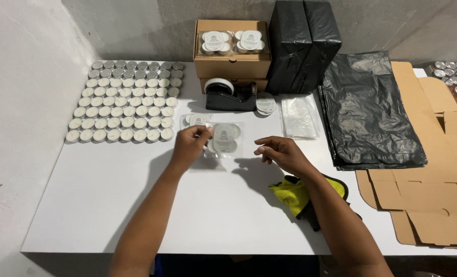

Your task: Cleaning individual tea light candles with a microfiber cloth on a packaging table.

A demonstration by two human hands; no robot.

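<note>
My left hand [190, 146] holds a clear plastic bag of tealight candles [226, 137] a little above the white table [85, 205], gripping its left edge. A round label shows on the bag's front. My right hand [280, 153] hovers just right of the bag, fingers loosely curled, holding nothing. Another filled clear bag [196, 119] lies flat on the table just behind the left hand.
Rows of several tealights [126, 102] fill the back left. A black tape dispenser [231, 95], stacked cardboard boxes [232, 61] topped with packed bags, black plastic packages [303, 43], a black bag [369, 110], empty clear bags [300, 117], flat cardboard [433, 195] and a yellow cloth [295, 192].
</note>
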